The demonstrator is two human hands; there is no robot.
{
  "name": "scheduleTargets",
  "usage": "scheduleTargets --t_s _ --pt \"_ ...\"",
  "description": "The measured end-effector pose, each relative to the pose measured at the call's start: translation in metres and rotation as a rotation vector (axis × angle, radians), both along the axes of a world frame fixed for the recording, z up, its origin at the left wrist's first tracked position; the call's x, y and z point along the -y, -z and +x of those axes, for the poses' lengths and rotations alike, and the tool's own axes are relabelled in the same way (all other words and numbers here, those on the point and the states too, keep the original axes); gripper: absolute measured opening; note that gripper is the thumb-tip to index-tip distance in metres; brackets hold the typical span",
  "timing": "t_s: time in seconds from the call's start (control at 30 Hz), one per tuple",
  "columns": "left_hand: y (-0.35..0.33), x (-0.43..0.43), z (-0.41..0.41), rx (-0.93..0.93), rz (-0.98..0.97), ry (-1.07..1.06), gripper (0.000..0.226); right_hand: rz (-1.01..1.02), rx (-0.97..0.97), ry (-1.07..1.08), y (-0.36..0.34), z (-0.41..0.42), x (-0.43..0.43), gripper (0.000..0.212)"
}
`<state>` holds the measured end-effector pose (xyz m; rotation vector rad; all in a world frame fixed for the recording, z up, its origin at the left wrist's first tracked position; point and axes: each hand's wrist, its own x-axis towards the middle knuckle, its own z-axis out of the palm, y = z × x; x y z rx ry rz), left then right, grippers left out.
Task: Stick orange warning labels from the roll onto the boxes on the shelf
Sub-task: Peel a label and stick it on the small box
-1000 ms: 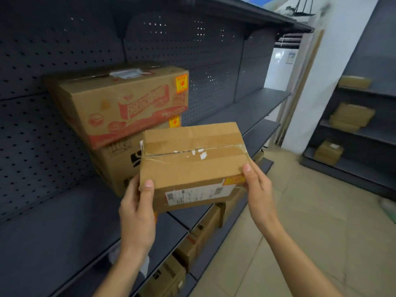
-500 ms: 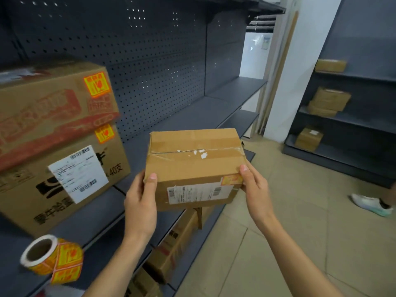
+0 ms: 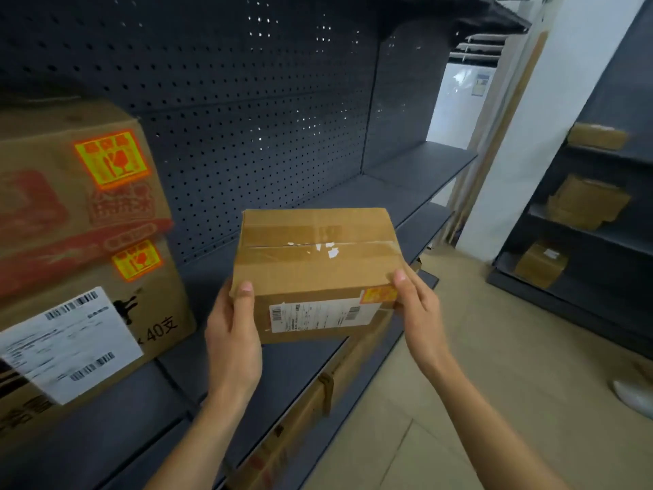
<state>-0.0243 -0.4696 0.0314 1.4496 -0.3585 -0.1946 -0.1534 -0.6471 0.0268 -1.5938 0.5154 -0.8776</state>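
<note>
A small taped cardboard box (image 3: 314, 267) is held above the dark shelf board (image 3: 300, 358). My left hand (image 3: 233, 334) grips its left front corner and my right hand (image 3: 417, 309) grips its right front corner. Its front face carries a white shipping label and an orange warning label (image 3: 378, 295) at the upper right. On the left, two bigger boxes are stacked: the upper printed box (image 3: 70, 192) and the lower box (image 3: 99, 323), each with an orange warning label. The label roll is out of view.
A dark pegboard back panel (image 3: 265, 111) rises behind the shelf. More cardboard boxes (image 3: 296, 419) sit on the lower shelf. Across the aisle a second rack (image 3: 600, 213) holds several small boxes. A white shoe (image 3: 636, 397) shows at the right edge on the tiled floor.
The view has swung right and closer to the shelf; the stacked boxes slid left and the label roll left the frame. The held box sits further over the shelf, both grips unchanged.
</note>
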Motion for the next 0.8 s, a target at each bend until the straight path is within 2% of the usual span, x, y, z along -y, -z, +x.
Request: scheduleTargets --t_s 0.37,0.63,0.8 --pt "0.008 0.038 0.059 -0.059 -0.026 -0.167 0.039 0.028 -0.117 -0.128 -0.006 0.114 0.06 0.027" --pt "0.013 0.056 0.097 -0.112 0.001 -0.35 0.044 0.087 -0.152 -0.382 0.003 0.202 0.09 0.03" --pt "0.018 0.068 0.114 -0.153 0.012 -0.487 0.034 0.104 -0.191 -0.562 0.011 0.248 0.104 0.034"
